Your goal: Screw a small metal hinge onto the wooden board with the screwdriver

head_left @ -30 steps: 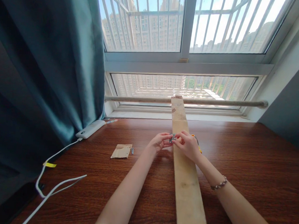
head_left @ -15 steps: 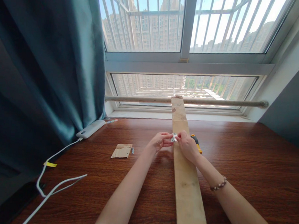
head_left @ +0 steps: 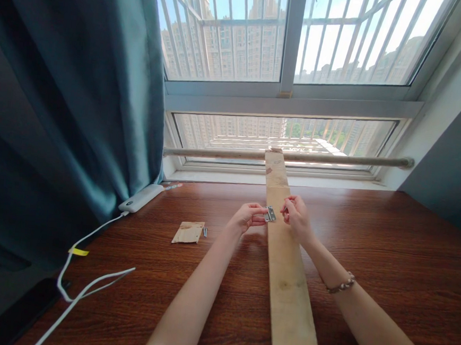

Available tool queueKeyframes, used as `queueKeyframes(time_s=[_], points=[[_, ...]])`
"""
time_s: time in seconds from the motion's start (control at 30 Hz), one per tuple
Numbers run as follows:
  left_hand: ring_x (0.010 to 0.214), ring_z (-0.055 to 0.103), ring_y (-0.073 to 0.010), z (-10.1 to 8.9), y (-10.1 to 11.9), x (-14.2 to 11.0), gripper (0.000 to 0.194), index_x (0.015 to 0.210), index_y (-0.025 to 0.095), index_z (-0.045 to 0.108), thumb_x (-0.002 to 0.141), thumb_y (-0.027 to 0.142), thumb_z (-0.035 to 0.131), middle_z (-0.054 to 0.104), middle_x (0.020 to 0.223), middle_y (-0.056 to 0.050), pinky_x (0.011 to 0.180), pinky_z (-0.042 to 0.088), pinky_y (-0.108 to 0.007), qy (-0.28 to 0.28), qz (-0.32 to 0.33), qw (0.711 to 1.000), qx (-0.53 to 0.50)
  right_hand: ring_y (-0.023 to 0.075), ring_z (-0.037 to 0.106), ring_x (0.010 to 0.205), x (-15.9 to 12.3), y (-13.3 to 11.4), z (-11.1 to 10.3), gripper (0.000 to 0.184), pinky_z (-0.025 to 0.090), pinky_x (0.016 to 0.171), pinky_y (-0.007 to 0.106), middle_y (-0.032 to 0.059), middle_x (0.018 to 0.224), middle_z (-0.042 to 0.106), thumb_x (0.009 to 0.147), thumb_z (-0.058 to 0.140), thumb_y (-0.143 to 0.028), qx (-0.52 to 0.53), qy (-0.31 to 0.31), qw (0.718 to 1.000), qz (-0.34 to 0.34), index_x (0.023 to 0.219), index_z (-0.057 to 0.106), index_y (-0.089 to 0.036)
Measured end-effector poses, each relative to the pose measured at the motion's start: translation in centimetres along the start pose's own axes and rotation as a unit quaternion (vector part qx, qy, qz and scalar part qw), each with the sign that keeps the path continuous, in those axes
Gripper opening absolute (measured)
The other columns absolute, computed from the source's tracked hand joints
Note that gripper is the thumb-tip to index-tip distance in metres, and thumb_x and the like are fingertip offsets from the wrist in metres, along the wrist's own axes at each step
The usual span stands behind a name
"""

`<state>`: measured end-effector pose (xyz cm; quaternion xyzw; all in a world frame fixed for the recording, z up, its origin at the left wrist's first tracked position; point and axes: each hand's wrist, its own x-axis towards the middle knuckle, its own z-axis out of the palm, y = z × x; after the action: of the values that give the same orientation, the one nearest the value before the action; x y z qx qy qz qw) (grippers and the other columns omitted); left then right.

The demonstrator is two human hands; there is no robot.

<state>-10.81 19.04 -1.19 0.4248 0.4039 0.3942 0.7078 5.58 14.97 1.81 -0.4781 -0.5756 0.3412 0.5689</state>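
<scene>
A flat, silvery hinge is pinched by the barely parted left fingers, just right of them over the board. The right fingers are curled nearby; whether anything is gripped cannot be told.

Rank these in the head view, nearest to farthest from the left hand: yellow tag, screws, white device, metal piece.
1. Metal piece, held by the left hand, over the board.
2. Screws, on the table left of the hand.
3. White device, farther left, by the curtain.
4. Yellow tag, farthest left.
</scene>
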Motion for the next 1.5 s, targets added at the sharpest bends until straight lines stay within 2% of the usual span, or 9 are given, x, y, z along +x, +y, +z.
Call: queueKeyframes(time_s=[0.1,0.23,0.5,0.6,0.7,0.8,0.87,1.33,1.5], points=[[0.055,0.065,-0.0158,-0.1,0.0,0.0,0.026,0.066,0.015,0.051,0.059,0.021,0.075,0.067,0.067,-0.003,0.058,0.053,-0.028,-0.009,0.005,1.0,-0.002,0.0106,0.045,0.048,0.5,0.1,0.1,0.027,0.033,0.048,0.022,-0.0032,0.055,0.051,0.077,0.051,-0.039,-0.113,-0.033,0.993,-0.013,0.084,0.058,-0.015],[0.056,0.065,-0.015,-0.2,0.0,0.0,0.025,0.068,0.014,0.051,0.06,0.023,0.074,0.067,0.067,-0.003,0.059,0.053,-0.028,-0.019,0.015,1.0,-0.004,0.0128,0.051,0.055,0.3,0.3,0.7,0.022,0.034,0.057,0.024,-0.0011,0.057,0.058,0.076,0.056,-0.032,-0.282,-0.057,0.954,-0.082,0.089,0.067,-0.019],[0.054,0.063,-0.0138,-0.1,0.0,0.0,0.03,0.066,0.015,0.05,0.058,0.026,0.076,0.066,0.067,-0.003,0.057,0.053,-0.028,0.0,0.014,1.0,0.004,0.0144,0.058,0.069,0.1,0.7,1.4,0.021,0.037,0.063,0.023,0.0017,0.077,0.068,0.082,0.049,-0.028,-0.293,-0.03,0.951,-0.094,0.086,0.068,-0.021],[0.054,0.063,-0.0141,0.2,0.2,-0.2,0.031,0.066,0.015,0.05,0.056,0.027,0.076,0.065,0.064,-0.002,0.057,0.053,-0.028,0.008,0.017,1.0,0.013,0.0147,0.059,0.073,0.1,0.7,1.6,0.021,0.036,0.065,0.023,0.0027,0.082,0.068,0.085,0.047,-0.028,-0.331,-0.023,0.938,-0.103,0.085,0.067,-0.02],[0.052,0.063,-0.0146,0.5,0.5,-0.4,0.034,0.064,0.015,0.049,0.054,0.029,0.078,0.063,0.06,-0.002,0.057,0.053,-0.029,0.021,0.023,0.999,0.031,0.0157,0.059,0.073,0.2,0.7,1.8,0.02,0.034,0.062,0.024,0.0045,0.082,0.066,0.087,0.044,-0.026,-0.422,-0.032,0.897,-0.126,0.085,0.063,-0.018],[0.052,0.063,-0.0147,0.6,0.6,-0.6,0.037,0.063,0.015,0.048,0.052,0.032,0.078,0.062,0.058,-0.002,0.058,0.052,-0.03,0.033,0.023,0.998,0.046,0.016,0.057,0.068,0.6,0.7,1.5,0.019,0.029,0.057,0.025,0.0061,0.081,0.064,0.089,0.042,-0.025,-0.508,-0.081,0.839,-0.179,0.086,0.059,-0.017],[0.052,0.062,-0.0143,0.7,0.7,-0.6,0.037,0.063,0.015,0.048,0.052,0.033,0.078,0.062,0.058,-0.002,0.059,0.052,-0.03,0.033,0.022,0.998,0.048,0.0158,0.056,0.067,0.8,0.7,1.4,0.019,0.027,0.055,0.025,0.0063,0.08,0.063,0.09,0.041,-0.023,-0.525,-0.109,0.819,-0.206,0.083,0.057,-0.016],[0.057,0.06,-0.0117,0.9,1.4,-1.1,0.036,0.075,0.015,0.062,0.055,0.041,0.075,0.063,0.07,-0.002,0.063,0.05,-0.029,-0.009,0.032,0.996,0.087,0.0134,0.054,0.06,1.2,1.3,1.2,0.019,0.025,0.051,0.024,0.0039,0.072,0.06,0.091,0.038,-0.023,-0.497,-0.094,0.834,-0.221,0.082,0.052,-0.015],[0.072,0.06,-0.0151,2.0,2.0,-1.9,0.037,0.084,0.016,0.067,0.061,0.045,0.07,0.066,0.082,-0.006,0.069,0.046,-0.03,-0.009,0.063,0.991,0.117,0.0128,0.054,0.057,1.4,2.0,1.1,0.021,0.028,0.051,0.023,0.0037,0.07,0.06,0.092,0.036,-0.025,-0.431,-0.045,0.873,-0.225,0.084,0.052,-0.015]])
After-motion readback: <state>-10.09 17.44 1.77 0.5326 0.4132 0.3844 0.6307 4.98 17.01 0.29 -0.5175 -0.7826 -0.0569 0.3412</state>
